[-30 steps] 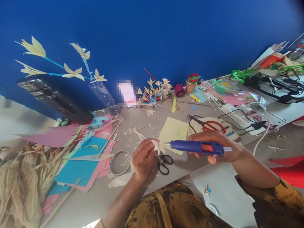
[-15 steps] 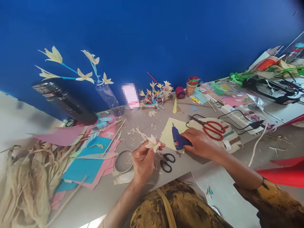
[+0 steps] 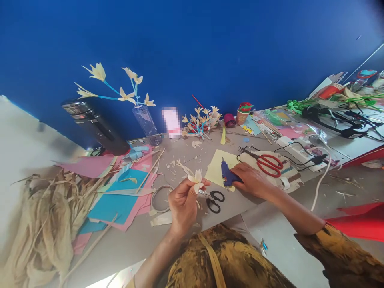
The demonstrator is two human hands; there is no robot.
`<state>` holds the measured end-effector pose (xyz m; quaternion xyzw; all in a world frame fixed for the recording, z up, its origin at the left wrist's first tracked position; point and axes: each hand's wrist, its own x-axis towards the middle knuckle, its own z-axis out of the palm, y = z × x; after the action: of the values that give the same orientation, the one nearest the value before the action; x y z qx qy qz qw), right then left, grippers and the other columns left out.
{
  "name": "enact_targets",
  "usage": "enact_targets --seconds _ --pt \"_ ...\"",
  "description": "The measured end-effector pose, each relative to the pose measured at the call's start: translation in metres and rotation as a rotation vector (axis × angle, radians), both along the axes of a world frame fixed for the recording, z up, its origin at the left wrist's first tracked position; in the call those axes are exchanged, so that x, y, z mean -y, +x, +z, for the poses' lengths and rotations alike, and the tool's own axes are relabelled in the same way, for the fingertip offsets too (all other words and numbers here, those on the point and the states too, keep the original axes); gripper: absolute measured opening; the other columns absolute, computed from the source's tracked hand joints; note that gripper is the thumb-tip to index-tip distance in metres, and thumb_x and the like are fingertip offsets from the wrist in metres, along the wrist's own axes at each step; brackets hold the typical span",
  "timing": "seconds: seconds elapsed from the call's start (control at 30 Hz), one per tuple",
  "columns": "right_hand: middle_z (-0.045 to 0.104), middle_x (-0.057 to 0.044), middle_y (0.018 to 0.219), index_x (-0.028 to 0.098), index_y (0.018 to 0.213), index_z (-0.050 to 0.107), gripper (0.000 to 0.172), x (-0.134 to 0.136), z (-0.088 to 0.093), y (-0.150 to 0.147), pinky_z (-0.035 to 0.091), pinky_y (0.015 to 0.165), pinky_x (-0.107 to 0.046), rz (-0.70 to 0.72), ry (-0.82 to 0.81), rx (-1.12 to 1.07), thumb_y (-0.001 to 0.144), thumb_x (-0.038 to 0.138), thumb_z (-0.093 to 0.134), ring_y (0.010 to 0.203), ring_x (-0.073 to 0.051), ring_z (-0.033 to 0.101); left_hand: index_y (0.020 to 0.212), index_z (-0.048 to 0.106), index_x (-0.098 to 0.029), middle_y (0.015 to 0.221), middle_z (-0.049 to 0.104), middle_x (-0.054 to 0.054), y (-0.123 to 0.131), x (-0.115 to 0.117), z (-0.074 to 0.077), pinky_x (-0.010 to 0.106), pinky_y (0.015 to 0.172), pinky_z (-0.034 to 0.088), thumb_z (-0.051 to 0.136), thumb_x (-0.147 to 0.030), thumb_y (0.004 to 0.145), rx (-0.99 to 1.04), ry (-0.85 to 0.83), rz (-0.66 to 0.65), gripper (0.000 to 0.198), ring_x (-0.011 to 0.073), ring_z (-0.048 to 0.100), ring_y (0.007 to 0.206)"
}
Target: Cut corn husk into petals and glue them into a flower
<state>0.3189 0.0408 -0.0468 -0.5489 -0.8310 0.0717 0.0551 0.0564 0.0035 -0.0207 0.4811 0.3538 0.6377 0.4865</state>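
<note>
My left hand (image 3: 183, 202) pinches a cream corn-husk flower (image 3: 197, 181) with pointed petals, its face turned up. To its right, my right hand (image 3: 250, 179) is wrapped round the handle of a blue glue gun (image 3: 228, 174), which lies low over a pale yellow paper sheet (image 3: 213, 166) with its nozzle pointing away from me. Black-handled scissors (image 3: 215, 201) rest on the table just right of the left hand; their blades are partly hidden. Red-handled scissors (image 3: 269, 165) lie on a cloth beyond my right hand. A roll of grey tape (image 3: 160, 199) sits left of the flower.
Dried husks (image 3: 45, 228) and blue paper (image 3: 115, 204) cover the left side. A black flask (image 3: 97, 130) and a clear bottle (image 3: 147, 124) holding finished flowers stand by the blue wall. More flowers (image 3: 200, 122) are at the back, a white power strip (image 3: 300, 152) at right.
The view has shifted a little, so most of the table appears further right on the left side. Both hands keep their holds on the flower and the glue gun.
</note>
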Motion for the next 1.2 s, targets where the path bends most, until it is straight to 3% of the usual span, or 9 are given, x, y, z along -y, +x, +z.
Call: enact_targets --seconds 0.13,0.23,0.33,0.4,0.53,0.63,0.77,0.97,1.2 --pt "0.065 -0.018 0.119 0.013 0.123 0.066 0.038 -0.003 -0.003 0.003 0.046 0.093 -0.041 0.003 -0.008 0.003 0.090 0.030 0.063 0.112 -0.033 0.058 0.077 0.076 -0.017 0.078 0.075 0.006 -0.004 0.003 0.000 0.032 0.071 0.053 0.074 -0.025 0.081 -0.067 0.013 0.105 0.009 0.0192 0.068 0.074" --pt "0.066 -0.017 0.120 0.014 0.122 0.066 0.038 0.000 0.005 0.000 0.048 0.093 -0.042 -0.003 0.039 -0.032 0.086 0.028 0.067 0.111 -0.033 0.059 0.074 0.076 -0.017 0.077 0.075 0.007 -0.007 0.004 0.001 0.033 0.071 0.054 0.077 -0.023 0.077 -0.090 0.021 0.156 0.007 0.0202 0.069 0.073" --pt "0.070 -0.013 0.112 0.020 0.112 0.070 0.022 0.017 0.030 -0.018 0.050 0.090 -0.042 0.047 0.180 -0.222 0.093 0.025 0.061 0.104 -0.029 0.063 0.073 0.077 -0.018 0.078 0.076 0.007 -0.010 0.003 -0.001 0.033 0.070 0.055 0.077 -0.021 0.077 -0.132 0.075 0.175 0.005 0.0211 0.070 0.074" --pt "0.073 -0.010 0.098 0.021 0.102 0.070 0.014 0.033 0.051 -0.040 0.052 0.082 -0.035 0.146 0.283 -0.503 0.096 0.023 0.057 0.093 -0.023 0.066 0.077 0.078 -0.019 0.080 0.077 0.008 -0.012 0.002 -0.004 0.034 0.072 0.055 0.074 -0.021 0.080 -0.183 0.120 0.174 0.006 0.0214 0.071 0.077" --pt "0.072 -0.006 0.085 0.020 0.093 0.068 0.008 0.055 0.079 -0.088 0.050 0.064 -0.025 0.224 0.262 -0.842 0.091 0.015 0.062 0.075 -0.015 0.064 0.087 0.079 -0.021 0.086 0.078 0.007 -0.015 0.001 -0.007 0.035 0.079 0.055 0.071 -0.019 0.083 -0.205 0.207 0.137 0.010 0.0217 0.071 0.082" --pt "0.069 -0.004 0.081 0.019 0.086 0.066 0.005 0.056 0.080 -0.109 0.045 0.057 -0.023 0.158 0.209 -0.932 0.089 0.016 0.064 0.065 -0.012 0.058 0.087 0.079 -0.023 0.088 0.079 0.007 -0.016 0.001 -0.003 0.033 0.077 0.055 0.071 -0.017 0.083 -0.203 0.260 0.091 0.011 0.0208 0.072 0.082" --pt "0.067 -0.003 0.078 0.019 0.083 0.064 0.006 0.050 0.070 -0.117 0.040 0.054 -0.024 0.091 0.164 -0.973 0.089 0.020 0.065 0.061 -0.012 0.053 0.083 0.079 -0.023 0.085 0.079 0.006 -0.018 0.002 0.006 0.031 0.073 0.055 0.073 -0.016 0.081 -0.164 0.272 0.046 0.009 0.0197 0.072 0.077" --pt "0.066 -0.004 0.079 0.021 0.083 0.065 0.008 0.049 0.067 -0.116 0.041 0.055 -0.025 0.060 0.105 -0.979 0.090 0.024 0.062 0.062 -0.013 0.053 0.080 0.078 -0.020 0.083 0.077 0.007 -0.016 0.000 0.005 0.030 0.070 0.054 0.076 -0.023 0.080 -0.114 0.136 0.014 0.004 0.0200 0.070 0.077" --pt "0.066 -0.003 0.077 0.020 0.082 0.066 0.011 0.047 0.067 -0.117 0.040 0.055 -0.024 0.043 0.084 -1.011 0.089 0.028 0.065 0.062 -0.012 0.052 0.071 0.074 -0.018 0.077 0.074 0.006 -0.013 -0.005 0.003 0.029 0.069 0.052 0.080 -0.030 0.074 0.000 -0.012 -0.033 0.014 0.0179 0.066 0.072"
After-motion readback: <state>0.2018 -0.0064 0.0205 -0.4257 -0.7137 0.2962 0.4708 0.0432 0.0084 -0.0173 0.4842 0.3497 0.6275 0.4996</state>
